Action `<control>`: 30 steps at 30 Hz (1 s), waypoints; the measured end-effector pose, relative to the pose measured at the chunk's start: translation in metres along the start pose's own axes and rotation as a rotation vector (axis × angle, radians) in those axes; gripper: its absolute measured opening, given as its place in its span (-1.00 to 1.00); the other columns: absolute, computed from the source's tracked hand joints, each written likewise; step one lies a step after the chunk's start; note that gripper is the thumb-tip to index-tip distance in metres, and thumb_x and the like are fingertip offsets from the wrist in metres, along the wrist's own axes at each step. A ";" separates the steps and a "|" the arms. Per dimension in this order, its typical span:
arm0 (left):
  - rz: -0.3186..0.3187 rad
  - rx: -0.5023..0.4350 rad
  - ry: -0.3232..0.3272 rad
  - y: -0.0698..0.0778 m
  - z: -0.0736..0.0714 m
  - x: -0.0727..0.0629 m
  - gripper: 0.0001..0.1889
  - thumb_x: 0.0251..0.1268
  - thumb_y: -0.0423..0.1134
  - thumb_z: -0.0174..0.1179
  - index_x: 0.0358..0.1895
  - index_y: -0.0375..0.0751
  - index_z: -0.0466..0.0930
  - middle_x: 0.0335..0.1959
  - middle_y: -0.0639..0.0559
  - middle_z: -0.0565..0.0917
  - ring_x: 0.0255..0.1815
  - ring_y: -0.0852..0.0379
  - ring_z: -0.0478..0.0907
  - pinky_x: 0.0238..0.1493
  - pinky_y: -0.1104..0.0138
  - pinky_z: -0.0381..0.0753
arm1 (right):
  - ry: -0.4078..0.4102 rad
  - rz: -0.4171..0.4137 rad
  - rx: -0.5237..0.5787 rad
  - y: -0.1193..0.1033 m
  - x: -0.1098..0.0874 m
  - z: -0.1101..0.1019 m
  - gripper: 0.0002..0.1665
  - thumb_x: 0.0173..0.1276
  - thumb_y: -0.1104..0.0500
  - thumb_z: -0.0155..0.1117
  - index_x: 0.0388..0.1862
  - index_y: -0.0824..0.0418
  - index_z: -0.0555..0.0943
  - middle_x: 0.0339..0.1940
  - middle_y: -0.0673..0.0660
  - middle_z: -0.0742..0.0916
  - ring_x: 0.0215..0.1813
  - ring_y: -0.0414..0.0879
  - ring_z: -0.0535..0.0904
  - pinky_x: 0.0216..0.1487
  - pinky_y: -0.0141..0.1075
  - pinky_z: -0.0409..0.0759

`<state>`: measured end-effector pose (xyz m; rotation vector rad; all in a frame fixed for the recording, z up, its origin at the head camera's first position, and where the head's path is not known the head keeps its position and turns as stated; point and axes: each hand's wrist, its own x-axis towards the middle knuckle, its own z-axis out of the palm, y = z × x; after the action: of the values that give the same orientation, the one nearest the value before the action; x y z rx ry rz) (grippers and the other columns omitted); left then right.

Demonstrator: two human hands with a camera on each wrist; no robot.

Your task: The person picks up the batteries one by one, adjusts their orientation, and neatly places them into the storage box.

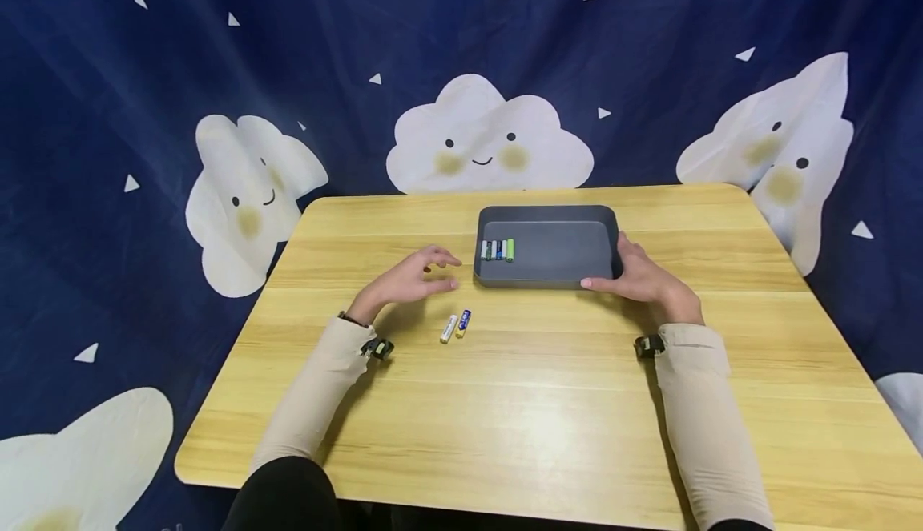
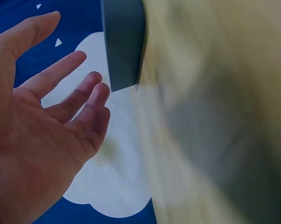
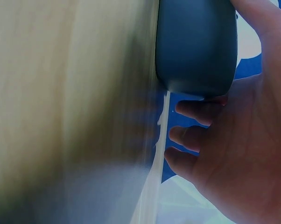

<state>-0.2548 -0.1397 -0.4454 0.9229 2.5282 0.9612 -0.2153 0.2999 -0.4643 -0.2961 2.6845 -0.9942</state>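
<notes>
A dark grey tray (image 1: 562, 252) lies on the table, with a row of several batteries (image 1: 497, 251) standing side by side at its left end; the rightmost is bright green. My right hand (image 1: 642, 276) holds the tray's front right corner, thumb along the front wall and fingers at the right side. In the right wrist view, that hand's lower fingers (image 3: 185, 135) are apart from the tray wall (image 3: 196, 51). Just left of the tray, my left hand (image 1: 407, 276) hovers with loosely bent fingers and nothing in them. Nearer me lie a white battery (image 1: 449, 328) and a blue-and-gold battery (image 1: 464, 323).
The wooden table (image 1: 548, 403) has rounded corners and reaches back to a dark blue curtain (image 1: 346, 26) printed with white clouds. Small cameras are strapped at both wrists.
</notes>
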 end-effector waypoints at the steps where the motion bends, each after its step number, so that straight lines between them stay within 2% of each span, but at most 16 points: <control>1: -0.004 0.006 -0.009 0.000 0.003 -0.002 -0.46 0.42 -0.06 0.32 0.34 -0.28 0.57 0.31 -0.16 0.53 0.33 -0.22 0.47 0.34 -0.13 0.51 | 0.000 0.001 0.000 0.000 0.000 0.000 0.57 0.28 -0.35 0.43 0.69 0.26 -0.47 0.72 0.43 -0.09 0.71 0.40 -0.16 0.59 0.38 0.00; 5: -0.023 0.025 -0.044 0.002 0.013 -0.010 -0.44 0.41 -0.03 0.32 0.38 -0.22 0.55 0.35 -0.14 0.50 0.32 -0.14 0.49 0.36 -0.07 0.50 | 0.009 -0.007 0.000 0.001 0.001 -0.001 0.57 0.27 -0.33 0.45 0.70 0.25 -0.47 0.72 0.44 -0.05 0.70 0.39 -0.10 0.58 0.37 0.03; 8: -0.025 0.039 -0.074 0.003 0.019 -0.014 -0.40 0.37 -0.02 0.36 0.39 -0.20 0.53 0.37 -0.16 0.47 0.33 -0.13 0.49 0.41 -0.06 0.47 | 0.000 0.007 -0.006 0.002 0.001 -0.001 0.58 0.27 -0.35 0.43 0.69 0.24 -0.50 0.72 0.43 -0.10 0.71 0.38 -0.13 0.59 0.37 0.02; 13: -0.025 0.090 -0.125 0.001 0.025 -0.022 -0.28 0.21 -0.02 0.48 0.42 -0.18 0.51 0.38 -0.16 0.42 0.39 -0.13 0.39 0.47 -0.07 0.39 | -0.016 0.024 -0.018 0.003 0.003 0.000 0.60 0.28 -0.37 0.41 0.67 0.27 -0.53 0.72 0.44 -0.16 0.71 0.39 -0.18 0.60 0.36 -0.01; 17: -0.006 0.127 -0.168 -0.002 0.027 -0.028 -0.22 0.06 0.01 0.57 0.39 -0.13 0.56 0.37 -0.12 0.42 0.45 -0.11 0.32 0.52 -0.08 0.33 | -0.007 0.011 -0.012 0.003 0.003 0.001 0.59 0.28 -0.36 0.42 0.68 0.27 -0.51 0.72 0.44 -0.13 0.71 0.38 -0.15 0.60 0.36 0.00; 23: 0.025 0.146 -0.205 -0.005 0.028 -0.033 -0.26 -0.06 -0.01 0.64 0.29 -0.07 0.66 0.26 -0.01 0.47 0.36 -0.03 0.36 0.48 0.01 0.36 | -0.004 0.011 -0.012 0.004 0.002 0.001 0.58 0.28 -0.35 0.42 0.68 0.25 -0.52 0.73 0.43 -0.14 0.71 0.39 -0.16 0.60 0.37 0.00; 30: 0.042 0.162 -0.190 -0.009 0.031 -0.032 -0.40 -0.06 -0.04 0.65 0.14 -0.07 0.73 0.18 0.02 0.54 0.28 0.01 0.45 0.42 0.05 0.45 | 0.018 -0.029 -0.002 0.005 0.003 0.001 0.55 0.27 -0.31 0.46 0.71 0.23 -0.43 0.73 0.39 -0.05 0.70 0.40 -0.11 0.58 0.37 0.02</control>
<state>-0.2205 -0.1507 -0.4737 1.0630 2.4596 0.6527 -0.2178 0.3019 -0.4691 -0.3285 2.7042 -1.0075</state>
